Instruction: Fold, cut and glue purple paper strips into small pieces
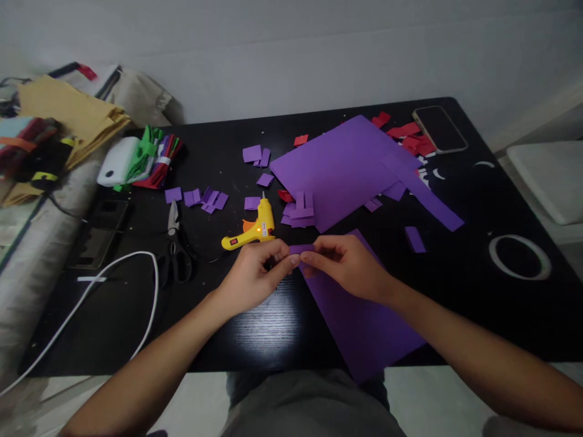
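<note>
Between my fingers, near the table's middle, is a small purple paper strip (301, 248). My left hand (257, 270) pinches its left end, and my right hand (348, 264) pinches the right end. The thumbs almost meet at the strip's lower edge. Beneath my right hand lies a large purple sheet (364, 331), reaching to the table's front edge. A yellow glue gun (262, 224) with a lit orange spot lies just beyond my left hand. Several folded purple paper pieces (299, 212) are heaped beyond the strip.
Black-handled scissors (175, 243) and a white cable (152, 291) lie left. Another purple sheet (346, 164) and a long purple strip (432, 200) lie at the back, near red scraps (416, 142) and a phone (439, 128). A tape roll (519, 257) is at right; bundled paper strips (157, 161) at back left.
</note>
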